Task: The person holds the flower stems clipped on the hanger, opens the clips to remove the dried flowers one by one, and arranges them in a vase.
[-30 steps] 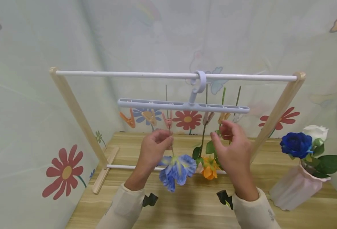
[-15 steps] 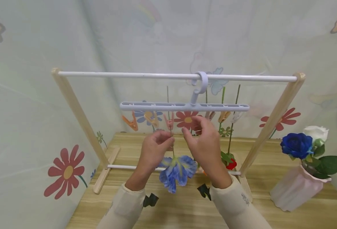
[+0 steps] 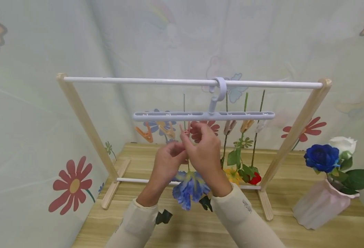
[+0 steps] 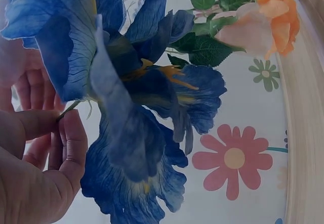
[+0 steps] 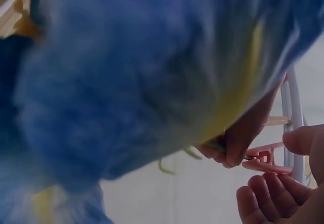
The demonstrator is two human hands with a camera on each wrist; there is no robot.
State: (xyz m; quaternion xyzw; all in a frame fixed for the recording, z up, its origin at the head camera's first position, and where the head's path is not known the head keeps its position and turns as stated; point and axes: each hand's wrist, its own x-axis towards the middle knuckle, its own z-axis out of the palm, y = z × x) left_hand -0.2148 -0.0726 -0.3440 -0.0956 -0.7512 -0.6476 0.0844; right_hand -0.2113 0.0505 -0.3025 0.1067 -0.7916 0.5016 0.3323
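Note:
A blue artificial iris hangs head down below the lavender clip hanger. My left hand pinches its thin stem just above the petals, as the left wrist view shows at the stem. Higher up, the stem passes by a pink clip under the hanger. My right hand is at that clip, its thumb and fingers spread on either side of it. In the right wrist view a gap shows between thumb and clip. Petals hide much of the left hand there.
The hanger hooks over the white rod of a wooden-sided rack. To the right hang clipped flowers, including a red one and an orange one. Orange and cream clips hang left. A pink vase holds blue and white roses.
My right hand has moved left from the yellow clip to the pink clip. The left hand has stayed on the iris stem. The hanger has shifted slightly right.

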